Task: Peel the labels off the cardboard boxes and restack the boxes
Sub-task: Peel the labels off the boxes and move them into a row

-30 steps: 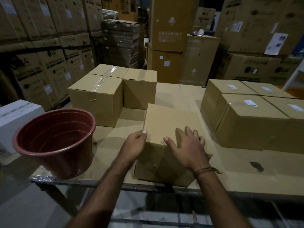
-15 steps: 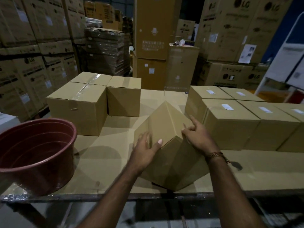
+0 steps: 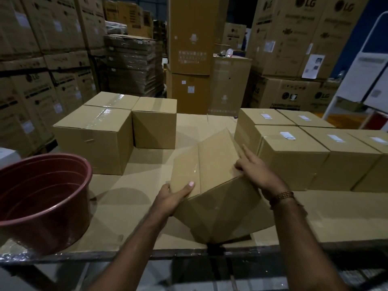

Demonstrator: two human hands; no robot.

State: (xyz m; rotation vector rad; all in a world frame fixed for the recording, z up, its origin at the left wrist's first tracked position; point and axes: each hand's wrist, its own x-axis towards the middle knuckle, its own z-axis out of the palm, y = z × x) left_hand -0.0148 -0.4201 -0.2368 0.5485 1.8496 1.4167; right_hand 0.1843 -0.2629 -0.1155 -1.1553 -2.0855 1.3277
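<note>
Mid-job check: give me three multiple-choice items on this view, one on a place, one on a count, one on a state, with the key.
1. Where is the dark red round plastic tub?
A. At the table's left near corner
B. On the labelled boxes
C. Under the table

2. How many plain brown cardboard boxes without labels are grouped at the table's left rear?
A. One
B. Three
C. Six

3. How does the brown cardboard box in the hands sit?
A. Flat on the table
B. Tipped up on an edge
C. Stacked on another box

Key: 1 A, the tub sits at that corner. 2 B, three tops show. 3 B, the left hand and right hand hold it tilted.
</note>
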